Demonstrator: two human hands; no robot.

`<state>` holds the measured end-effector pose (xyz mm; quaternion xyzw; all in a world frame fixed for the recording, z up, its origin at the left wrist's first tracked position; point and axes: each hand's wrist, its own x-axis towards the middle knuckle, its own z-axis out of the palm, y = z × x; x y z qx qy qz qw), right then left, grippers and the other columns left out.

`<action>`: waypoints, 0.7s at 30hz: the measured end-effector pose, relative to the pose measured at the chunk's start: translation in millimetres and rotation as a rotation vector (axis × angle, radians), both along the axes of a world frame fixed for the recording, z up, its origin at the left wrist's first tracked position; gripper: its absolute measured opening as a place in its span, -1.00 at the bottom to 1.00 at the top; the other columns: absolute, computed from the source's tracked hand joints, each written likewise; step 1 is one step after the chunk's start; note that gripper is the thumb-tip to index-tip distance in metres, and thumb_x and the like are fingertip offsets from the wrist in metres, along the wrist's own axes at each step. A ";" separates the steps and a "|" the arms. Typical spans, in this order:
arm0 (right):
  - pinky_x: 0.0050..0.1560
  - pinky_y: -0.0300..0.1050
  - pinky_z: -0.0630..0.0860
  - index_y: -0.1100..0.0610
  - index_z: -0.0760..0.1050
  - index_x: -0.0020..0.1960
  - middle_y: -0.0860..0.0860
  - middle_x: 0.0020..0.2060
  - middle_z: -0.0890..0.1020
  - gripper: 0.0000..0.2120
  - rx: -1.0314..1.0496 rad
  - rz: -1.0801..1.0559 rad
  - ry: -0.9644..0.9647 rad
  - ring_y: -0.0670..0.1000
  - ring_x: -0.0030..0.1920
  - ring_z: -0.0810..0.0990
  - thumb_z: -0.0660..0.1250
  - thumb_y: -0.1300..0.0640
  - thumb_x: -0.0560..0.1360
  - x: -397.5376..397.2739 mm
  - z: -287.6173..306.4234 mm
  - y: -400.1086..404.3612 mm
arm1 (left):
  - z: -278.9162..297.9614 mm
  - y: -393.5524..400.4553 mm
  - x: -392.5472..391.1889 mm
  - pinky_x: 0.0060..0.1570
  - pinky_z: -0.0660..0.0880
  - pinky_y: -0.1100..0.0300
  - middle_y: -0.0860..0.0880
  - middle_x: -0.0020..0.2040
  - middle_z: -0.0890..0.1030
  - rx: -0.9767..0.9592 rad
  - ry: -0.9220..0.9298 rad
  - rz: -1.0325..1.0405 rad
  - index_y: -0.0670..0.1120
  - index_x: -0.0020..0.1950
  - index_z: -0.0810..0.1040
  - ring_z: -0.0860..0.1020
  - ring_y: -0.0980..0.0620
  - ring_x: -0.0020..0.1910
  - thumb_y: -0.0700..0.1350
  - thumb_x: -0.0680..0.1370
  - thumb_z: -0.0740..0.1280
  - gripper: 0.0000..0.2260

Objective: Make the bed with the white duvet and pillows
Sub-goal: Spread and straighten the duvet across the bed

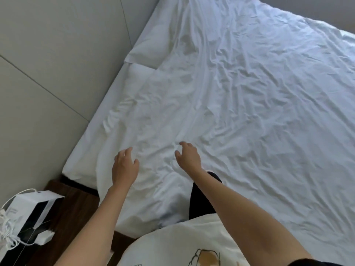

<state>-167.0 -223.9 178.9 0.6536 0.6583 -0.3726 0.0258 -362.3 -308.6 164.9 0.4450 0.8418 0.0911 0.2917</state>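
Observation:
A wrinkled white duvet (240,104) is spread over most of the bed. A white pillow (153,45) lies at the head of the bed against the wall, partly under the duvet's edge. A strip of white sheet (90,143) shows along the wall side. My left hand (124,166) hovers over the duvet near its corner, fingers loosely spread, holding nothing. My right hand (189,156) hangs just above the duvet a little to the right, fingers relaxed and slightly curled, empty. My knee in black (203,194) rests on the bed's edge.
A grey panelled wall (48,73) runs along the left of the bed. A dark wooden floor (73,212) shows at the bed's corner. A white and black paper bag with cord handles (25,221) stands on the floor at lower left.

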 end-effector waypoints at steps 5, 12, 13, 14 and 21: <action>0.18 -0.01 0.40 0.12 0.30 0.44 0.08 0.39 0.38 -0.58 0.025 0.119 0.048 0.12 0.35 0.35 0.17 0.08 0.60 -44.8 -14.5 91.9 | -7.9 59.7 -9.0 0.27 0.35 -0.03 -0.19 0.43 0.31 -0.028 0.084 0.008 -0.14 0.50 0.24 0.28 -0.17 0.39 -0.09 0.58 0.24 -0.51; 0.23 0.03 0.38 0.10 0.15 0.51 0.11 0.43 0.31 -0.45 0.010 -0.021 0.108 0.16 0.38 0.34 0.23 0.02 0.58 -82.0 -80.0 272.7 | -66.0 217.0 -14.8 0.41 0.21 -0.01 -0.24 0.52 0.16 -0.077 0.125 0.042 -0.13 0.53 0.16 0.16 -0.19 0.48 -0.06 0.57 0.30 -0.42; 0.25 0.05 0.37 0.11 0.14 0.52 0.11 0.44 0.30 -0.41 0.029 -0.062 0.107 0.16 0.39 0.32 0.25 -0.01 0.57 -84.5 -88.4 298.4 | -73.9 236.7 -15.7 0.42 0.19 -0.02 -0.24 0.52 0.13 -0.080 0.118 0.060 -0.12 0.53 0.15 0.13 -0.19 0.49 -0.04 0.56 0.32 -0.40; 0.29 0.08 0.35 0.11 0.14 0.52 0.11 0.45 0.29 -0.37 0.061 -0.099 0.106 0.17 0.41 0.31 0.28 -0.05 0.55 -87.1 -98.0 325.0 | -83.2 255.6 -17.3 0.43 0.17 -0.02 -0.24 0.53 0.11 -0.076 0.116 0.073 -0.11 0.54 0.12 0.11 -0.19 0.50 -0.02 0.56 0.32 -0.37; 0.44 0.19 0.18 0.08 -0.24 0.57 0.20 0.53 0.09 0.08 -0.009 -0.295 0.016 0.23 0.51 0.10 0.42 -0.25 0.39 -98.5 -162.4 468.9 | -126.9 346.7 -35.6 0.39 0.22 -0.03 -0.18 0.51 0.16 -0.169 -0.014 0.038 0.00 0.57 -0.08 0.20 -0.18 0.46 0.20 0.43 0.42 -0.09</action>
